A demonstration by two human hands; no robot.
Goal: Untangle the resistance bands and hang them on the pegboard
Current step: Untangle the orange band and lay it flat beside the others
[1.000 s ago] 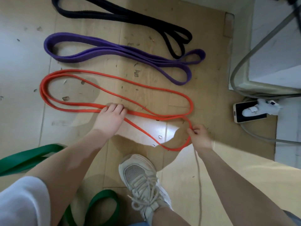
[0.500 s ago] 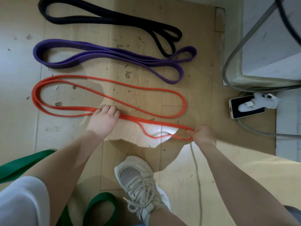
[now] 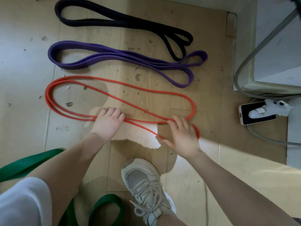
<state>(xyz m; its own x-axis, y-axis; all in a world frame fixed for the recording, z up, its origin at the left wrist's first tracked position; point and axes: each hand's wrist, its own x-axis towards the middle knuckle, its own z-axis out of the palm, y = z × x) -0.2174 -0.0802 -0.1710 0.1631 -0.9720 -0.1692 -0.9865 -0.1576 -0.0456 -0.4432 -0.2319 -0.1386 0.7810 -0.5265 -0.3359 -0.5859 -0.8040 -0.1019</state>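
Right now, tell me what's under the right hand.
The right hand lies flat and open over the red band's end loop; strands emerge at both sides. How they cross beneath is hidden.

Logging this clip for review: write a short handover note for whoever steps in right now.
Left hand presses flat on the red band on the floor. Right hand, fingers spread, rests on the band's right-end loop.
Black band and purple band lie laid out in rows above it.
Green band lies by the person's leg, not yet laid out.
No pegboard in view; nothing hung yet.
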